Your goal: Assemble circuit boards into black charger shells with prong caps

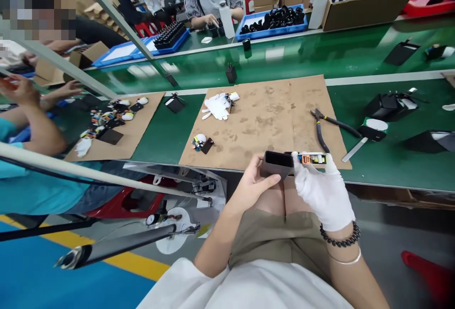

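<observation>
My bare left hand [250, 183] is wrapped round a black plastic housing [277, 163], whose open end faces up toward me. In my white-gloved right hand [318, 190] is a small circuit board [312, 159] with orange and yellow parts, pinched between thumb and fingers. Board and housing are side by side at the table's front edge; whether they touch I cannot tell. On the cardboard sheet [263, 124] beyond lie a white glove [216, 106] and another small circuit assembly [202, 143]. Cutting pliers [332, 124] with black handles rest at the sheet's right side.
Right of the sheet are a round white-topped part [375, 129] and black housings [391, 105]. A green conveyor [199, 69] runs behind, with a black adapter [231, 73] near its edge. Co-workers sit beyond it and to the left. A pale pole [106, 171] crosses at left.
</observation>
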Demonstrator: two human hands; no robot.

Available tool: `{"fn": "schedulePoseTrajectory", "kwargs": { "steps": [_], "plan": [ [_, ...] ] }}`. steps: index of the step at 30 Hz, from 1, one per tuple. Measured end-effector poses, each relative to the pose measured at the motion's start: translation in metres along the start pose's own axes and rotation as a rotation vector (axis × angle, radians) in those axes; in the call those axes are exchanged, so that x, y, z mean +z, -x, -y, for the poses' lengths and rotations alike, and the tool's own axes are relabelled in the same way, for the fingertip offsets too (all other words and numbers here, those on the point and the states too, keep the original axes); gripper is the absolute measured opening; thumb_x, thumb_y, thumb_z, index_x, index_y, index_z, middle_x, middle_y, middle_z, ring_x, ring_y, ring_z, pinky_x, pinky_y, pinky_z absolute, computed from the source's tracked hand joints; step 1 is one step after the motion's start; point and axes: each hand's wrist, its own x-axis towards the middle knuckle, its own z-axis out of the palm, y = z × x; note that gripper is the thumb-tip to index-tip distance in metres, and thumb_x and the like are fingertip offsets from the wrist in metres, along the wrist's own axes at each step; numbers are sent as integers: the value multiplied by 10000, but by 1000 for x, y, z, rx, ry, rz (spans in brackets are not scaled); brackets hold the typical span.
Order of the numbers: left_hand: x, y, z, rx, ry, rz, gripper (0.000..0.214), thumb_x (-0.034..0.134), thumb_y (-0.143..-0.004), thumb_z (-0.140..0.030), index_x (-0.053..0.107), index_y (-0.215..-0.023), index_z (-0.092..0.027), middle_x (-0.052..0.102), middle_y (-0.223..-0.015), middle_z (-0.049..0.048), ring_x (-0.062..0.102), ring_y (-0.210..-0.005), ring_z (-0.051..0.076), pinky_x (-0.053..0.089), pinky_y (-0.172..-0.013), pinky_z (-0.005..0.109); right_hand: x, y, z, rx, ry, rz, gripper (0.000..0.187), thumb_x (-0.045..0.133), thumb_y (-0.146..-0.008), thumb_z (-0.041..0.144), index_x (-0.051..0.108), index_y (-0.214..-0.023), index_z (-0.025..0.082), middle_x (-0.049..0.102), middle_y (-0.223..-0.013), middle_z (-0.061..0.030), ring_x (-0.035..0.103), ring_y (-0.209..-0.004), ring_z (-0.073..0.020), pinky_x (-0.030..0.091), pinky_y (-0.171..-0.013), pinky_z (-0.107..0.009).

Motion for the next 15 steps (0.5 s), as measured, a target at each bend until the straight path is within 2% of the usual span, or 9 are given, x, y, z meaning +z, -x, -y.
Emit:
{"fn": "schedulePoseTrajectory", "kwargs": {
  "steps": [2,3,5,7,10,13,15],
  "plan": [
    [4,1,1,146,-134,-123,372,772,-812,-340,587,-1110,-217,661,-1128,75,655,-1072,213,547,-903,319,3,3,0,-86,-58,-67,362,457,-952,616,653,-1035,323,669,-1357,-29,597,-1316,-177,536,-1050,-425],
    [6,2,1,219,-201,-177,344,771,-817,-301,590,-1097,-218,657,-1140,75,650,-1096,210,539,-918,310,6,5,-1,-182,-69,-105,323,505,-937,601,652,-1032,330,693,-1313,-24,624,-1283,-198,533,-1054,-460],
    [10,3,1,354,-297,-255,316,773,-810,-216,592,-1069,-218,657,-1141,70,651,-1104,199,532,-910,293,14,10,-3,-464,-31,-197,280,635,-885,534,646,-1057,313,725,-1227,-35,667,-1216,-248,530,-1048,-522],
    [13,4,-1,476,-351,-305,333,769,-792,-135,593,-1062,-218,656,-1136,65,655,-1087,188,530,-881,279,25,15,-6,-774,58,-299,320,756,-816,405,647,-1084,268,726,-1166,-55,693,-1161,-282,538,-1031,-533],
    [18,4,-3,645,-419,-357,354,729,-779,-52,612,-1073,-211,652,-1123,67,651,-1068,182,528,-870,285,42,25,-8,-1100,190,-366,436,852,-703,195,674,-1099,228,702,-1109,-51,711,-1124,-302,559,-1025,-518],
    [22,3,-5,774,-452,-390,377,690,-774,-15,629,-1094,-206,663,-1094,65,654,-1063,187,535,-895,316,54,30,-9,-1284,294,-333,581,871,-610,61,693,-1140,220,700,-1099,-39,704,-1144,-307,548,-1071,-536],
    [24,1,-4,840,-460,-406,404,689,-774,-9,631,-1120,-209,672,-1105,63,656,-1075,187,540,-915,332,58,31,-9,-1317,374,-320,635,865,-586,16,693,-1164,215,706,-1116,-45,710,-1128,-304,562,-1062,-533]
  ]
}}
